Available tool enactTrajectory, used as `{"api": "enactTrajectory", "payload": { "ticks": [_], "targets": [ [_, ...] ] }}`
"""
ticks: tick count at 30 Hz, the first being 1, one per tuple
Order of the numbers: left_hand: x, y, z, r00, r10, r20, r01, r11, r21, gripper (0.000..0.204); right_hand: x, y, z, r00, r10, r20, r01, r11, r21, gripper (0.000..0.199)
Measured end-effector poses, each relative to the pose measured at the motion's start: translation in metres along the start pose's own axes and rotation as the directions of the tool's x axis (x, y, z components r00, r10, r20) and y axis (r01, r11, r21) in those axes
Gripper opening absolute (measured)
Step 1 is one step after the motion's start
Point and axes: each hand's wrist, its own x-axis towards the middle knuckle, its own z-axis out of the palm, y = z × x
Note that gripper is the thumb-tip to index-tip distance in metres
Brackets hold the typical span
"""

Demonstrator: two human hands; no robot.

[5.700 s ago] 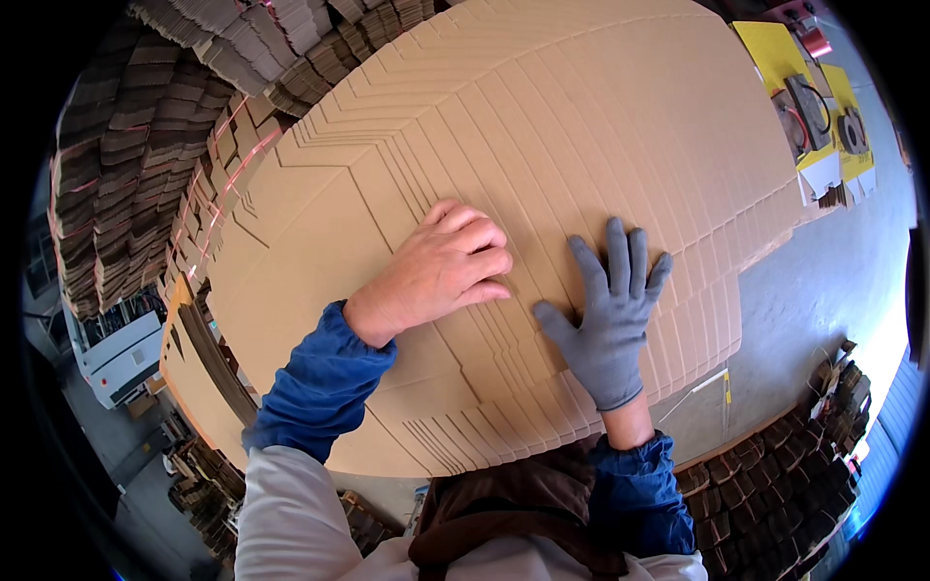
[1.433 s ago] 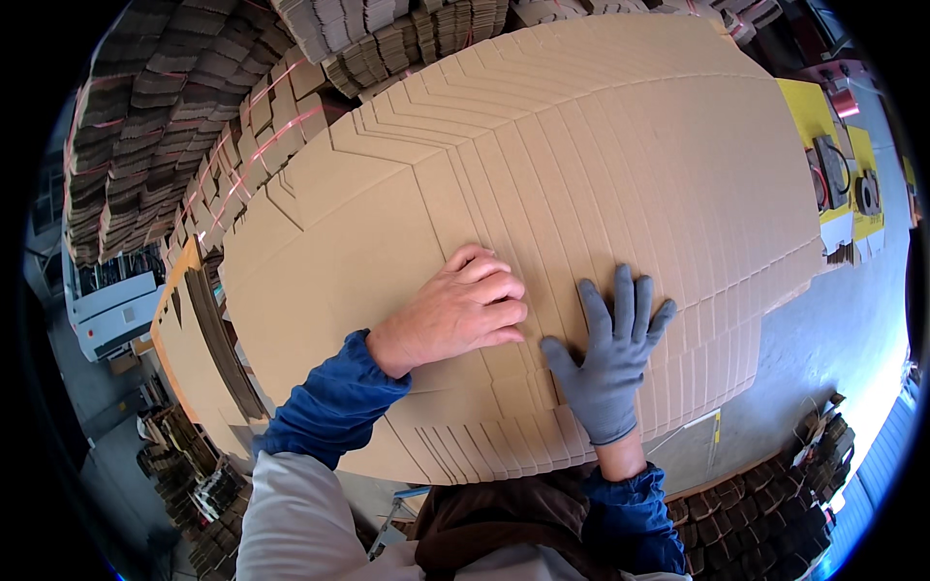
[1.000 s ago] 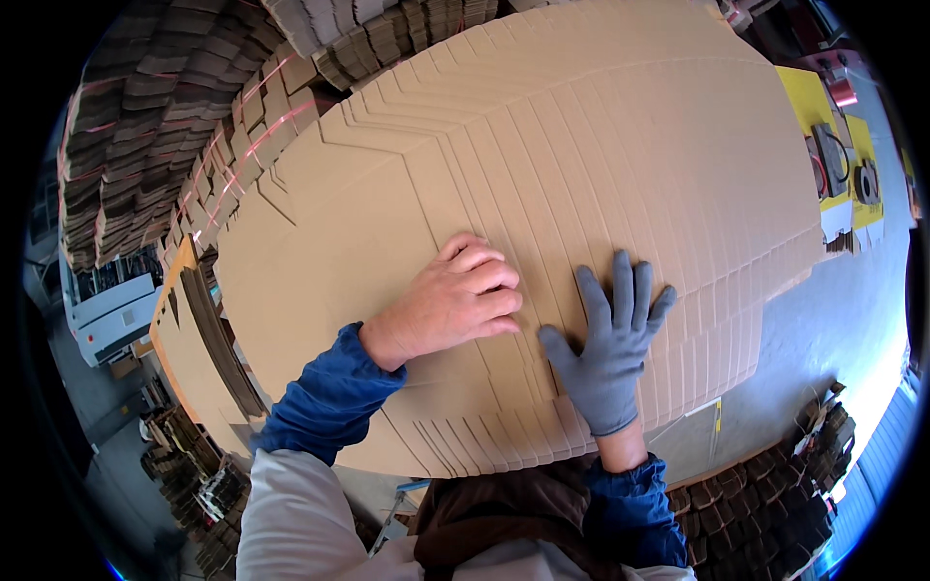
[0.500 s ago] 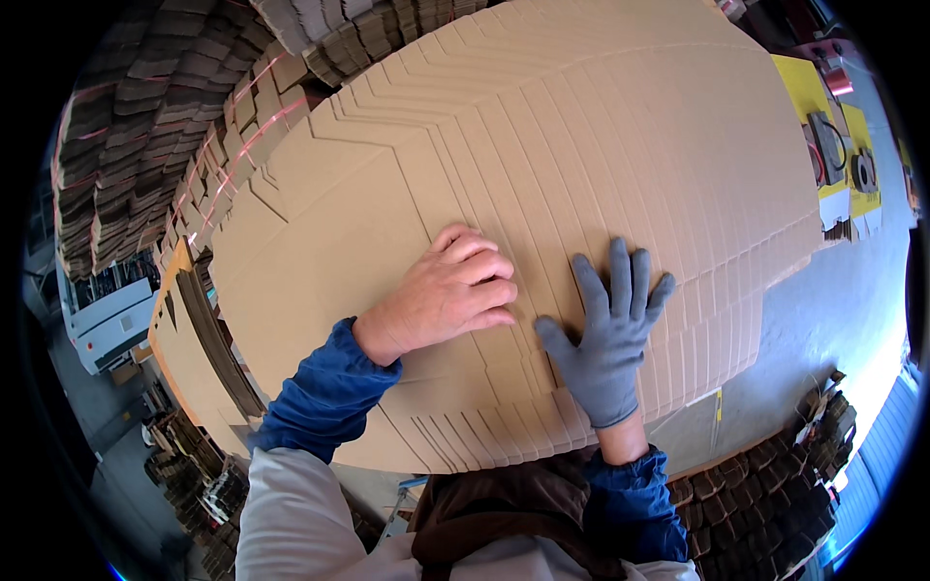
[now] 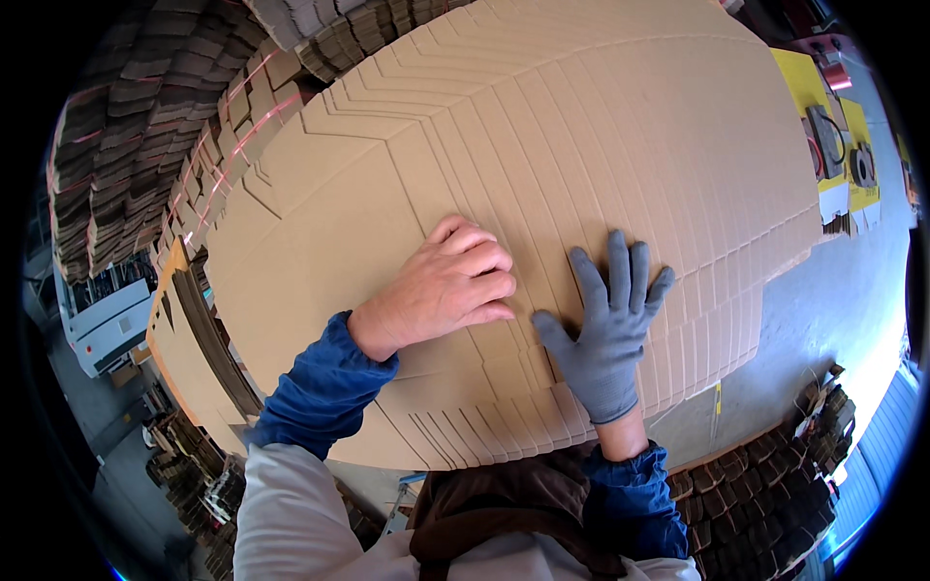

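A fanned stack of flat brown cardboard sheets (image 5: 678, 155) spreads before me, the edges overlapping like steps. Over its middle lies my left hand (image 5: 446, 286), bare, its fingers bent but slightly apart on the cardboard; the fingertips and thumb are partly hidden, and I see nothing held. To the right, my right hand (image 5: 603, 339) wears a grey glove. It presses flat on the overlapping sheets with fingers spread and the thumb out to the left.
Tall piles of bundled cardboard (image 5: 145, 126) rise at the far left, some tied with pink strapping. More stacks (image 5: 746, 494) stand low at the right. A grey-white machine (image 5: 111, 324) is at the left. Yellow panels with a black tool (image 5: 825, 140) sit at the far right.
Both hands keep their places and poses on the cardboard. The whole view has shifted very slightly; no sheet has visibly slid.
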Motion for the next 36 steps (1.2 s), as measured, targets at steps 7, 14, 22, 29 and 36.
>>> {"api": "enactTrajectory", "payload": {
  "ticks": [7,14,22,29,36],
  "targets": [
    [0.009,0.004,-0.007,0.997,-0.009,0.076,0.007,1.000,0.029,0.028,0.000,0.001,0.001,1.000,0.003,0.003,-0.003,1.000,-0.002,0.078],
    [0.014,0.007,-0.009,0.998,0.053,0.036,-0.056,0.993,0.099,0.034,0.000,-0.001,0.000,1.000,0.010,0.019,-0.010,1.000,0.006,0.078],
    [0.018,0.017,-0.032,0.993,0.029,0.112,-0.036,0.997,0.066,0.037,0.001,-0.002,-0.002,0.999,0.023,0.036,-0.023,1.000,0.014,0.078],
    [0.022,0.018,-0.029,0.994,0.032,0.102,-0.042,0.994,0.102,0.039,0.002,-0.001,-0.003,0.998,0.021,0.051,-0.021,1.000,-0.001,0.077],
    [0.022,0.011,-0.018,0.991,0.111,0.079,-0.122,0.979,0.161,0.044,0.001,-0.003,-0.006,0.996,0.028,0.080,-0.029,1.000,0.007,0.078]
  ]
}}
